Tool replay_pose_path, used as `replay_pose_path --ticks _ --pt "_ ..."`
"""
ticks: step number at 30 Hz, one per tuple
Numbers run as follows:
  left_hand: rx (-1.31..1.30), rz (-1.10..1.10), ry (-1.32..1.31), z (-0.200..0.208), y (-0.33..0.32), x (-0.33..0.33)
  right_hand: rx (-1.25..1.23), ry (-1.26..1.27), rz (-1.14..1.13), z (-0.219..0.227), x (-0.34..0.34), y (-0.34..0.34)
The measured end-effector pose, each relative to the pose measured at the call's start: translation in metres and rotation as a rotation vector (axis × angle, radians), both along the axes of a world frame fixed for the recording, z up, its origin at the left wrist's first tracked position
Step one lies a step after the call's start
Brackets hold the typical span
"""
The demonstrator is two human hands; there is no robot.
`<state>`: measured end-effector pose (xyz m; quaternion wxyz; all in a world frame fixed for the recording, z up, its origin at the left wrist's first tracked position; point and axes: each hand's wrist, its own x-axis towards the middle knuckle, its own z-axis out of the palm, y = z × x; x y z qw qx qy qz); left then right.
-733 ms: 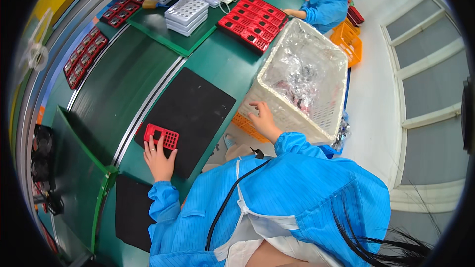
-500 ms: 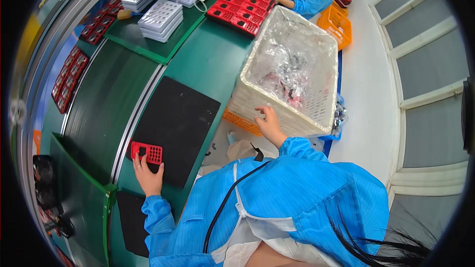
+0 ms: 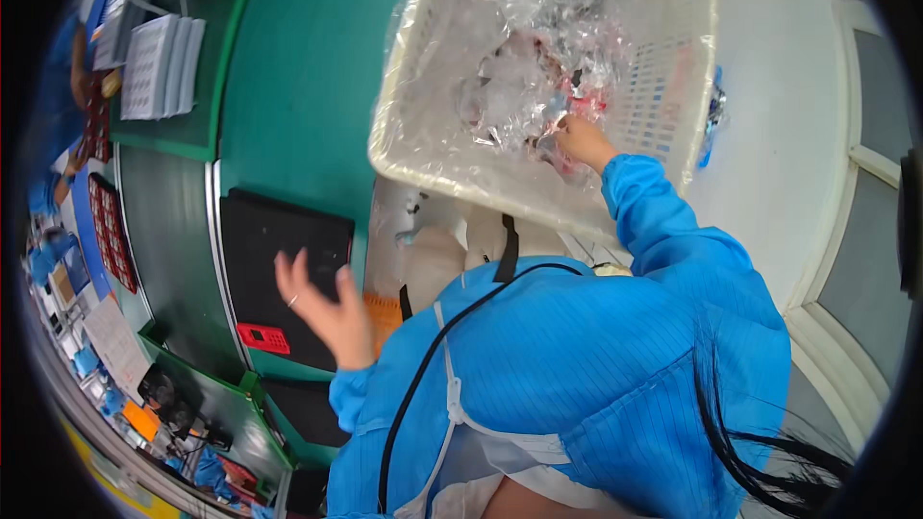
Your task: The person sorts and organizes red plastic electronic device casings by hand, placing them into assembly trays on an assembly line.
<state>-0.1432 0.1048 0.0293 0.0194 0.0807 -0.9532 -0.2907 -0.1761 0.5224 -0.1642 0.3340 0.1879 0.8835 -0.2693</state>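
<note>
My right hand (image 3: 585, 142) reaches down into a white crate (image 3: 423, 180) lined with clear plastic film. Its fingers are closed among crinkled clear plastic bags (image 3: 524, 86) with red and dark bits showing through; what they grip is hard to make out. Raised above the near part of a black mat (image 3: 279, 255), my left hand (image 3: 332, 317) is empty, its fingers spread and a little blurred. Flat at the mat's left edge lies a red casing (image 3: 262, 337) with small openings, apart from the left hand.
A stack of white trays (image 3: 162, 67) stands on a green board at the far left. Red parts fill a tray (image 3: 112, 231) beyond the dark green lane (image 3: 168, 202). Another person's arm (image 3: 79, 67) shows at the left. A second black mat (image 3: 308, 411) lies nearer me.
My view has swung right toward the crate. My right hand has gone from the crate's near rim into the bags. My left hand has let go of the red casing and lifted away.
</note>
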Motion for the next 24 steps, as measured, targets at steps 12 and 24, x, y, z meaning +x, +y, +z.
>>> replay_pose_path --ticks 12,24 --pt "-0.125 -0.367 -0.123 -0.076 0.144 -0.120 -0.174 0.728 0.252 -0.134 -0.075 -0.042" --pt "-0.025 -0.394 -0.127 -0.077 0.126 -0.118 -0.671 0.176 -0.469 -0.160 -0.093 0.006"
